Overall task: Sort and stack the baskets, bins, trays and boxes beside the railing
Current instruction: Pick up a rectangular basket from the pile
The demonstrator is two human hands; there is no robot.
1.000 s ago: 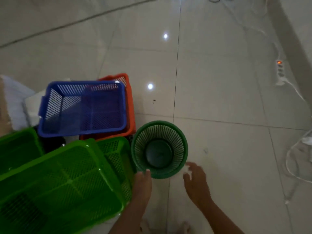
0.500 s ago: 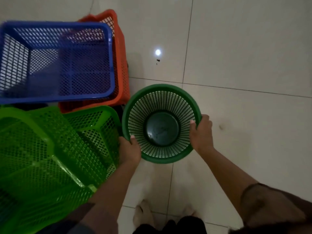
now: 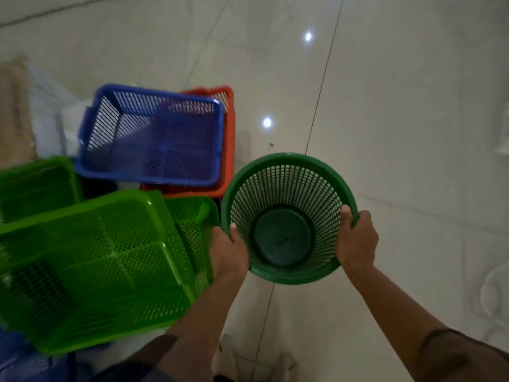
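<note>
One round dark-green mesh bin [image 3: 289, 216] was gripped at its rim between the left hand [image 3: 230, 250] and right hand [image 3: 356, 241]; beyond the left hand were seen three light-green baskets [image 3: 96, 266], one blue basket [image 3: 151, 139], one orange basket [image 3: 228, 150]

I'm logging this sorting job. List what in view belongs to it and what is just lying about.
Belongs to the job:
round dark green bin, held at the rim by left hand and right hand
blue basket
orange basket under it
light green baskets

Just lying about:
white cable on the tiled floor
white bundle, too blurred to identify
</note>
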